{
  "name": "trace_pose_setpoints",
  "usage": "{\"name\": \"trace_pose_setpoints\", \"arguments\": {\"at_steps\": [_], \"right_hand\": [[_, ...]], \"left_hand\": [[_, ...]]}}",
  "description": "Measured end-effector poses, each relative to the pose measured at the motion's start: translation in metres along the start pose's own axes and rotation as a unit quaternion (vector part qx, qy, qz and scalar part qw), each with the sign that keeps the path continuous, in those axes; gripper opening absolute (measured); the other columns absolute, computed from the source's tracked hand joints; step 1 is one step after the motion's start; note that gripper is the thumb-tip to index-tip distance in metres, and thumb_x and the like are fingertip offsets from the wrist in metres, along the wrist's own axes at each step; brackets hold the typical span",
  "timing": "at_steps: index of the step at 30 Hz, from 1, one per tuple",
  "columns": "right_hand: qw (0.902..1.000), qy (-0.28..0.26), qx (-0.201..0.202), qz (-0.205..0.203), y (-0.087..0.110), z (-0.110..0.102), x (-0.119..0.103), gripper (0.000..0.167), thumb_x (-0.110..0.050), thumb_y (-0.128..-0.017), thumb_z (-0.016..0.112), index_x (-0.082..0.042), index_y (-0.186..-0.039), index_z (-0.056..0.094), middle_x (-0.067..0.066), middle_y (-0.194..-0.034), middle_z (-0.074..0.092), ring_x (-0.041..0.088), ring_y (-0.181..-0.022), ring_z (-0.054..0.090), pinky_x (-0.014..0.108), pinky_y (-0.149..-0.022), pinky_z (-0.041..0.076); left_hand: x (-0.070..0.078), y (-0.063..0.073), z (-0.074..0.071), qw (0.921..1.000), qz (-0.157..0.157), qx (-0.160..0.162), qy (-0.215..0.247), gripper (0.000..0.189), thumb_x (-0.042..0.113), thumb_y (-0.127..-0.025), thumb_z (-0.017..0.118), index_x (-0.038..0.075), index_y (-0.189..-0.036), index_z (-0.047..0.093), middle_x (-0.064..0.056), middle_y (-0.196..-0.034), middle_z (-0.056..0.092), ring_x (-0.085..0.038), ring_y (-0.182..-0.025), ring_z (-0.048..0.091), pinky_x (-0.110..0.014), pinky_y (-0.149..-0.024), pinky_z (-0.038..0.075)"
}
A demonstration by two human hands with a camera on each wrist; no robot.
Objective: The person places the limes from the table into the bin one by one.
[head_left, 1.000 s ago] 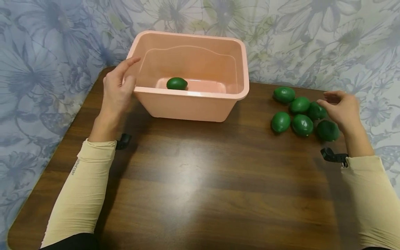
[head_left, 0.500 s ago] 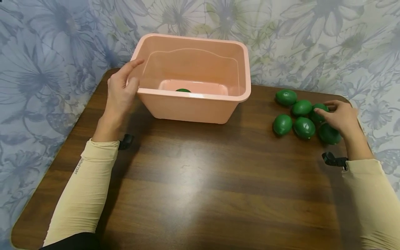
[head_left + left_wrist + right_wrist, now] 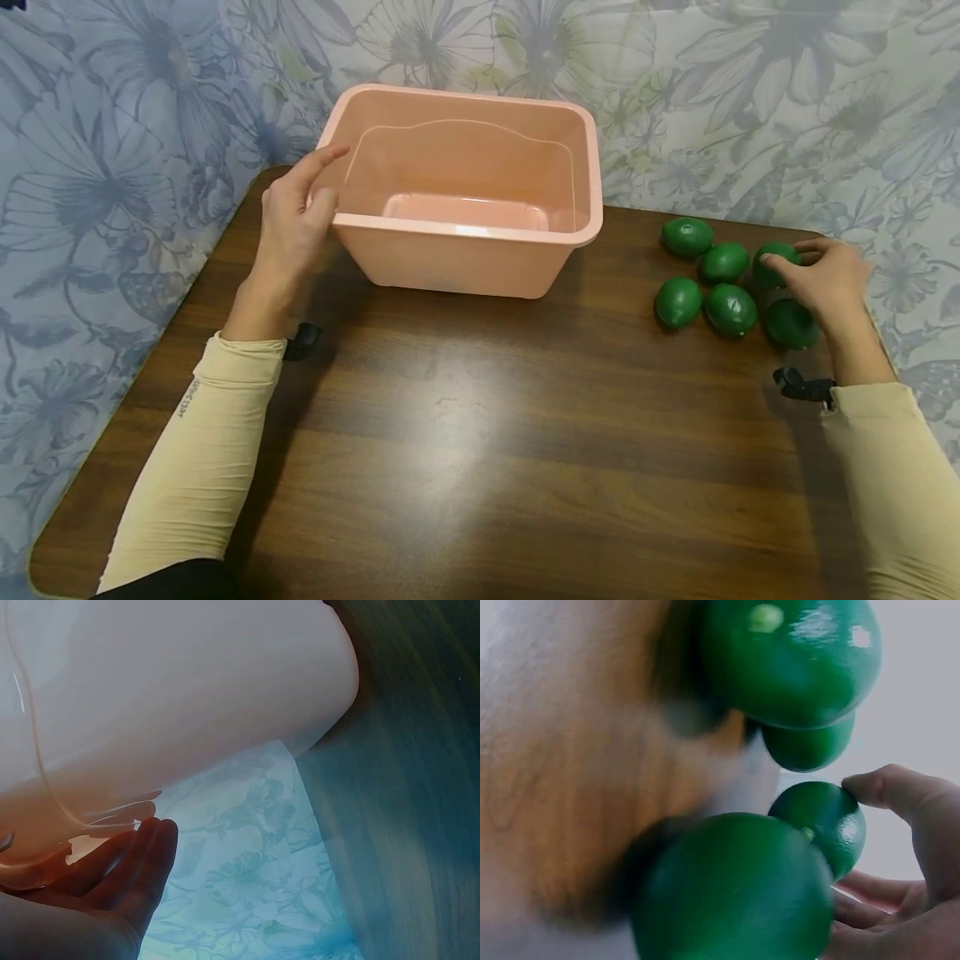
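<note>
Five glossy green limes (image 3: 724, 262), clustered.

1. Pink plastic tub (image 3: 465, 250): standing upright at the table's far edge; my left hand (image 3: 294, 218) is resting at its left rim.
2. Green lime (image 3: 774, 254): glossy, lying among five others; my right hand (image 3: 825, 279) is pinching it.
</note>
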State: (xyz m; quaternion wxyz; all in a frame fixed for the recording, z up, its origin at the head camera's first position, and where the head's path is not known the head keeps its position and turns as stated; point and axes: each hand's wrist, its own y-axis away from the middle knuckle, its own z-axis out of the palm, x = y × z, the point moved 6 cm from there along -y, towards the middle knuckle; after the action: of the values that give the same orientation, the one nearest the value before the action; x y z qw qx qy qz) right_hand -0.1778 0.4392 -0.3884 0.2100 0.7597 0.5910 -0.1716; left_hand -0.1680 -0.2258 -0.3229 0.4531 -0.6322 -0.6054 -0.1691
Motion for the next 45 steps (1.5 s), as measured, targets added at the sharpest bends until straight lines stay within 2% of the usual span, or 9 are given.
{"name": "trace_pose_setpoints", "arguments": {"at_steps": [3,7,10,12,14,18,25,33,45], "right_hand": [[0.9994,-0.019,0.028,-0.001,-0.001,-0.008,-0.007,0.084,-0.052,-0.103,0.053,0.012,-0.155,0.039,0.045,-0.146,0.046,0.064,-0.144,0.025,0.071,-0.122,0.012],[0.9979,-0.039,0.051,0.006,0.000,-0.016,-0.017,0.084,-0.054,-0.100,0.056,0.009,-0.155,0.043,0.041,-0.146,0.050,0.058,-0.147,0.024,0.069,-0.121,0.017],[0.9962,-0.057,0.063,0.017,0.001,-0.020,-0.026,0.084,-0.055,-0.097,0.060,0.005,-0.154,0.048,0.017,-0.123,0.069,0.051,-0.148,0.027,0.061,-0.121,0.020],[0.9957,-0.059,0.070,0.015,0.001,-0.022,-0.035,0.081,-0.056,-0.096,0.063,0.001,-0.153,0.051,-0.005,-0.107,0.065,0.035,-0.133,0.052,0.044,-0.116,0.036],[0.9945,-0.066,0.081,0.011,0.002,-0.025,-0.044,0.079,-0.056,-0.094,0.066,-0.002,-0.151,0.055,-0.023,-0.093,0.053,0.011,-0.108,0.063,0.024,-0.097,0.046],[0.9911,-0.087,0.099,-0.020,0.005,-0.025,-0.063,0.074,-0.053,-0.093,0.069,-0.003,-0.147,0.060,-0.031,-0.086,0.050,-0.015,-0.075,0.051,0.012,-0.074,0.043],[0.9834,-0.117,0.116,-0.076,0.006,-0.019,-0.095,0.066,-0.048,-0.091,0.075,-0.005,-0.140,0.067,-0.032,-0.087,0.054,-0.015,-0.081,0.054,0.014,-0.076,0.043],[0.9774,-0.150,0.097,-0.112,0.007,-0.013,-0.143,0.062,-0.047,-0.088,0.080,-0.008,-0.135,0.070,-0.027,-0.092,0.062,-0.010,-0.088,0.060,0.016,-0.079,0.045],[0.9658,-0.180,0.095,-0.161,0.015,-0.006,-0.225,0.052,-0.045,-0.086,0.082,-0.012,-0.126,0.075,-0.018,-0.094,0.069,0.001,-0.097,0.064,0.023,-0.083,0.043]], "left_hand": [[0.001,-0.001,0.000,1.0000,-0.005,-0.001,0.000,0.055,0.019,-0.093,0.047,0.034,-0.141,0.069,0.001,-0.142,0.067,-0.016,-0.102,0.051,-0.024,-0.092,0.039],[0.003,-0.003,0.000,1.0000,-0.009,-0.005,0.000,0.055,0.019,-0.094,0.047,0.033,-0.141,0.069,0.001,-0.142,0.067,-0.017,-0.102,0.050,-0.026,-0.092,0.038],[0.005,-0.005,-0.001,0.9999,-0.011,-0.009,-0.002,0.054,0.019,-0.094,0.047,0.034,-0.142,0.069,0.002,-0.143,0.066,-0.017,-0.103,0.050,-0.027,-0.093,0.038],[0.005,-0.005,-0.002,0.9999,-0.013,-0.009,-0.005,0.054,0.019,-0.094,0.047,0.034,-0.141,0.069,0.003,-0.143,0.067,-0.017,-0.103,0.051,-0.026,-0.092,0.038],[0.005,-0.005,-0.002,0.9999,-0.012,-0.007,-0.005,0.054,0.019,-0.094,0.047,0.034,-0.141,0.069,0.002,-0.140,0.068,-0.018,-0.101,0.051,-0.025,-0.087,0.037],[0.004,-0.004,-0.002,0.9999,-0.008,-0.005,-0.005,0.054,0.019,-0.094,0.047,0.034,-0.140,0.070,0.001,-0.140,0.068,-0.017,-0.102,0.052,-0.026,-0.092,0.040],[0.005,-0.005,0.000,1.0000,-0.007,-0.005,0.000,0.052,0.019,-0.094,0.048,0.034,-0.139,0.071,0.002,-0.143,0.067,-0.014,-0.112,0.058,-0.034,-0.106,0.045],[0.004,-0.004,-0.001,1.0000,-0.001,0.000,0.003,0.054,0.018,-0.093,0.047,0.033,-0.140,0.071,0.003,-0.139,0.068,-0.015,-0.100,0.049,-0.025,-0.090,0.036],[0.000,-0.005,-0.001,0.9999,-0.009,0.004,0.011,0.053,0.020,-0.093,0.047,0.034,-0.138,0.071,0.003,-0.141,0.068,-0.013,-0.102,0.052,-0.023,-0.093,0.041]]}}
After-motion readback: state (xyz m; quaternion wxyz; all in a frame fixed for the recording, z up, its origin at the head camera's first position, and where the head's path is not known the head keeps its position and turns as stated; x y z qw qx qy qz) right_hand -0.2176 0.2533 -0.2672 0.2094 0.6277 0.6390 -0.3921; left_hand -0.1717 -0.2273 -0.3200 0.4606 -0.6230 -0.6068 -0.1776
